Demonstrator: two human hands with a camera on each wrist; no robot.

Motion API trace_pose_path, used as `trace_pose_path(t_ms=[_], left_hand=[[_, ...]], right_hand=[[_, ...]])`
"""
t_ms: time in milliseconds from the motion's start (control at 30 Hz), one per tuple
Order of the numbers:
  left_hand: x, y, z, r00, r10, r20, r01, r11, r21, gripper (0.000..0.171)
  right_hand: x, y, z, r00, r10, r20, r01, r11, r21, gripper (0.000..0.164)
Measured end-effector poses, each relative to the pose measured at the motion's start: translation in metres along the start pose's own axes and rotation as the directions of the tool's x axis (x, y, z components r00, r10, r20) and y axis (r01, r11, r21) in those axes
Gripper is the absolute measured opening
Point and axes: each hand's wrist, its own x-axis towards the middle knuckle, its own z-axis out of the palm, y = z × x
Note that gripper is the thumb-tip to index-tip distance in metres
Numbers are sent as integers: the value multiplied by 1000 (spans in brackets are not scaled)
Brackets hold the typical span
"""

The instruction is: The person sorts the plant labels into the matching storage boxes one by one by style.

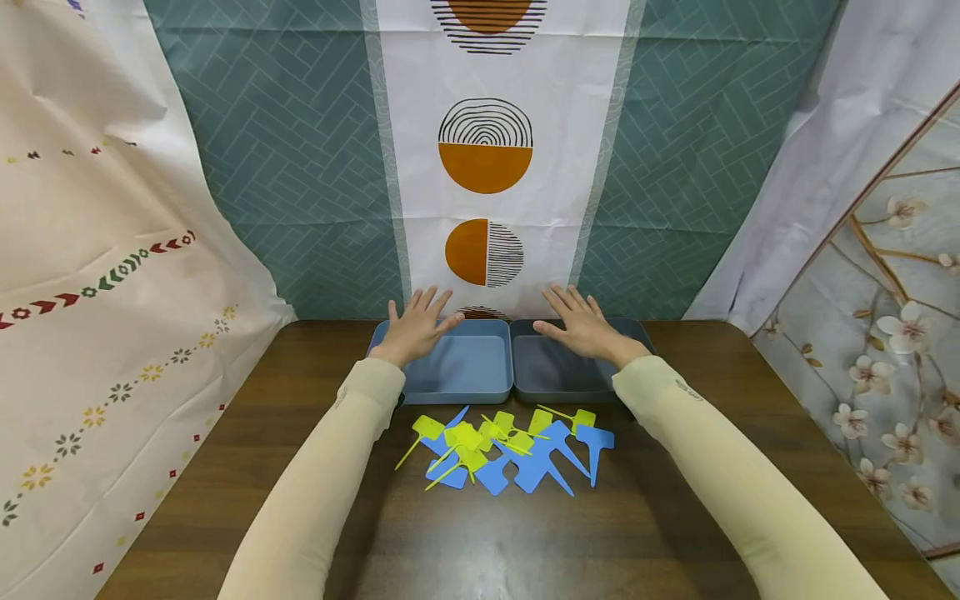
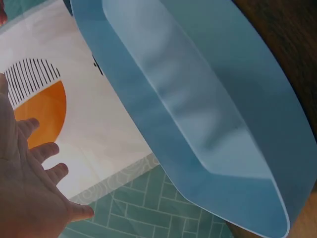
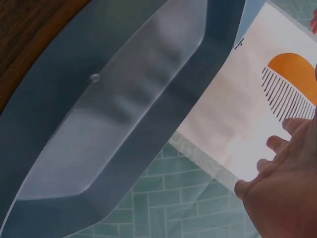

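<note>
**Both hands bare over the trays, tags all on the table.**

Nearest: brown table [image 1: 495,558]. On it, a loose pile of yellow tags [image 1: 462,437] and blue tags [image 1: 534,468], T-shaped or with stems, overlapping; one blue piece at the right edge. Just beyond: blue tray [image 1: 457,397] left, dark grey tray [image 1: 562,393] right, side by side. Left hand [image 1: 415,332] above the blue one, fingers spread; right hand [image 1: 588,332] above the grey one, fingers slightly apart, thumb out. Neither pinches anything. Farthest: patterned curtain [image 1: 652,133].

Step, my read: pre-handling. Lifting a tag would call for drawing a hand back and pinching a thin edge.
</note>
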Motion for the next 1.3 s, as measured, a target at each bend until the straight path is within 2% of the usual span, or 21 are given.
trace_pose_path(t_ms=[133, 400, 1000, 1300], left_hand=[[-3, -2, 1, 1000, 24, -5, -24, 1000, -4, 74], [-11, -5, 1, 996, 68, -52, -71, 995, -67, 72], [-29, -28, 0, 997, 53, -57, -61, 988, -141, 72], [-38, -48, -1, 997, 26, -70, -43, 966, -255, 76]], right_hand=[[-3, -3, 0, 1000, -18, -9, 18, 1000, 10, 80], [-6, -8, 5, 999, -49, -8, 49, 999, 5, 81], [-18, -23, 11, 987, -161, -6, 161, 983, 92, 81], [-24, -31, 10, 980, -197, 16, 193, 971, 143, 78]])
